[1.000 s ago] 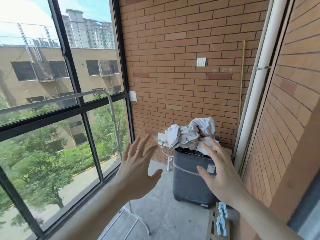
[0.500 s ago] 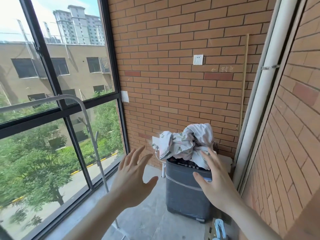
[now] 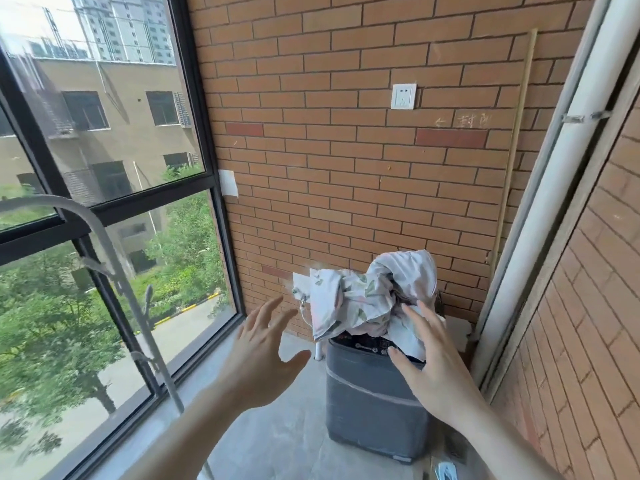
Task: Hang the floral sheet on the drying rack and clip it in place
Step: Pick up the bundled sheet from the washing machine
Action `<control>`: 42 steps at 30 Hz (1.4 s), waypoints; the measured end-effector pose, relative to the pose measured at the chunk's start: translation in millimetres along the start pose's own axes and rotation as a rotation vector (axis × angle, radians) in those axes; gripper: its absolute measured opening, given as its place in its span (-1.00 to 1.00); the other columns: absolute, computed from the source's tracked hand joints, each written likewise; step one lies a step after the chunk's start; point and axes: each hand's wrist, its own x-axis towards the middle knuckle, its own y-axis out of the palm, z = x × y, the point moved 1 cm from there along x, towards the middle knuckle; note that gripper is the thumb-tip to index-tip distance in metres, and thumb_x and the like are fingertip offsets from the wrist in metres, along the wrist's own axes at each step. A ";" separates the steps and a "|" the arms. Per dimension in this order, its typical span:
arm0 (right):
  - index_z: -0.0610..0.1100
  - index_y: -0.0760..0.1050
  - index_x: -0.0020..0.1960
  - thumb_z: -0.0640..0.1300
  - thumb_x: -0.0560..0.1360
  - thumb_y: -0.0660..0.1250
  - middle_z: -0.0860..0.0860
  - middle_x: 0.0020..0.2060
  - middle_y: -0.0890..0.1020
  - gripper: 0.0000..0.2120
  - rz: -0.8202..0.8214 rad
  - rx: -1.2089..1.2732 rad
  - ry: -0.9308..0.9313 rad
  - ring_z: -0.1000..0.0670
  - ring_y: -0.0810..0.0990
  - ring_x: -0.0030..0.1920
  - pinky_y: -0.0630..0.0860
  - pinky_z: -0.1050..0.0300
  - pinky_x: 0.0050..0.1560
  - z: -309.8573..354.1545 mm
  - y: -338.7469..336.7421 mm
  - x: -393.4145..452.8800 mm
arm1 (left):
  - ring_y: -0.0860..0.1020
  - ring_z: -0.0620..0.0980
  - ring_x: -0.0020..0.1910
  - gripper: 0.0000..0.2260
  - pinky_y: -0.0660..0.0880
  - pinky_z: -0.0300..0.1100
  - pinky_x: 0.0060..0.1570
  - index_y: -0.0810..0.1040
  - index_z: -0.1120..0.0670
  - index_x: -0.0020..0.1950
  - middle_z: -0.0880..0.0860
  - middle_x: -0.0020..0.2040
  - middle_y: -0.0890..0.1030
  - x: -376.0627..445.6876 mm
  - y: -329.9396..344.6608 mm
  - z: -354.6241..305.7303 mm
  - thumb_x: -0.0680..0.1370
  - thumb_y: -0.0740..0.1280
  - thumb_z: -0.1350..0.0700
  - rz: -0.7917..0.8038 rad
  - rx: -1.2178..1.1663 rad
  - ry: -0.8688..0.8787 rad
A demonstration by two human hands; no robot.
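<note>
beside the window (image 3: 104, 202), rack bar (image 3: 114, 258), left of bundled floral sheet (image 3: 374, 299)

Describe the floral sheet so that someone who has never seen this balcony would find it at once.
Look at the brick wall at the far end, then down to the dark grey washing machine near its right corner. The floral sheet is the crumpled pale bundle heaped on top of it, the only cloth here, printed with green leaves.

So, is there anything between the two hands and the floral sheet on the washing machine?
Nothing visible. The floral sheet lies bunched on top of the washing machine. The left hand and right hand reach toward it with fingers spread, and only open air shows between them and the cloth.
</note>
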 end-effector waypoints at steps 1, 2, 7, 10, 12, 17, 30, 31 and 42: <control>0.31 0.08 0.60 0.22 0.59 0.32 0.40 0.59 -0.06 -0.32 0.002 -0.007 0.010 0.28 -0.08 0.60 0.10 0.10 0.57 -3.3 5.0 10.1 | 0.03 0.01 0.63 -0.36 0.10 0.05 0.59 0.18 -0.23 0.60 -0.15 0.66 0.00 12.4 5.0 10.1 0.57 0.28 -0.32 0.015 -0.010 -0.002; 0.30 0.08 0.60 0.22 0.59 0.32 0.41 0.59 -0.06 -0.32 0.004 -0.014 0.024 0.29 -0.08 0.60 0.11 0.13 0.55 -6.5 9.6 20.8 | 0.05 0.01 0.63 -0.36 0.13 0.05 0.59 0.18 -0.23 0.60 -0.16 0.65 0.01 25.4 10.2 20.4 0.56 0.28 -0.32 0.031 -0.021 -0.005; 0.29 0.10 0.61 0.20 0.59 0.34 0.42 0.59 -0.06 -0.32 -0.052 -0.027 0.072 0.28 -0.06 0.61 0.15 0.12 0.54 -23.5 29.5 72.6 | 0.09 0.00 0.62 -0.36 0.17 0.04 0.56 0.21 -0.21 0.59 -0.14 0.65 0.05 100.2 30.7 56.4 0.56 0.29 -0.32 0.110 -0.069 0.027; 0.26 0.11 0.62 0.20 0.58 0.34 0.40 0.60 -0.08 -0.31 -0.039 -0.051 0.139 0.27 -0.08 0.61 0.09 0.12 0.55 -38.7 37.0 88.0 | 0.12 0.01 0.62 -0.36 0.19 0.02 0.55 0.23 -0.18 0.59 -0.12 0.64 0.07 135.5 46.9 66.0 0.56 0.30 -0.31 0.169 -0.090 0.020; 0.23 0.11 0.62 0.20 0.57 0.35 0.39 0.59 -0.07 -0.29 -0.045 -0.074 0.162 0.25 -0.06 0.61 0.09 0.08 0.58 -50.7 39.5 99.7 | 0.15 0.01 0.61 -0.36 0.23 0.02 0.54 0.24 -0.18 0.59 -0.11 0.64 0.08 159.2 62.3 70.9 0.55 0.30 -0.32 0.220 -0.123 0.017; 0.18 0.11 0.63 0.14 0.58 0.38 0.42 0.56 -0.06 -0.28 -0.081 -0.088 0.209 0.33 -0.03 0.56 0.06 0.21 0.51 -81.3 41.1 145.8 | 0.18 -0.01 0.59 -0.36 0.28 0.01 0.51 0.26 -0.17 0.58 -0.12 0.63 0.09 219.7 93.5 74.3 0.55 0.31 -0.31 0.281 -0.132 0.013; 0.20 0.06 0.63 0.31 0.51 0.38 0.26 0.63 -0.11 -0.18 0.036 -0.112 0.294 0.09 -0.09 0.65 0.08 -0.09 0.62 -218.3 48.0 320.1 | 0.26 0.02 0.55 -0.41 0.25 -0.02 0.50 0.35 -0.06 0.55 -0.01 0.61 0.19 391.5 176.6 83.1 0.58 0.35 -0.25 0.361 -0.184 -0.183; 0.18 0.06 0.64 0.31 0.51 0.39 0.24 0.63 -0.10 -0.17 0.045 -0.128 0.289 0.09 -0.11 0.64 0.04 -0.07 0.63 -226.7 44.5 336.0 | 0.26 0.02 0.55 -0.42 0.23 -0.04 0.50 0.36 -0.05 0.55 0.00 0.61 0.19 405.0 183.2 83.3 0.59 0.35 -0.23 0.357 -0.191 -0.212; 0.20 -0.13 0.66 0.62 0.16 0.35 0.09 0.65 -0.26 0.26 0.376 -0.338 0.358 -0.20 -0.19 0.65 0.02 -0.31 0.59 -323.9 81.3 465.4 | 0.31 0.15 0.53 -0.24 0.35 0.14 0.46 0.30 -0.07 0.59 0.08 0.60 0.16 469.7 259.5 98.1 0.47 0.48 -0.26 0.354 -0.687 -0.710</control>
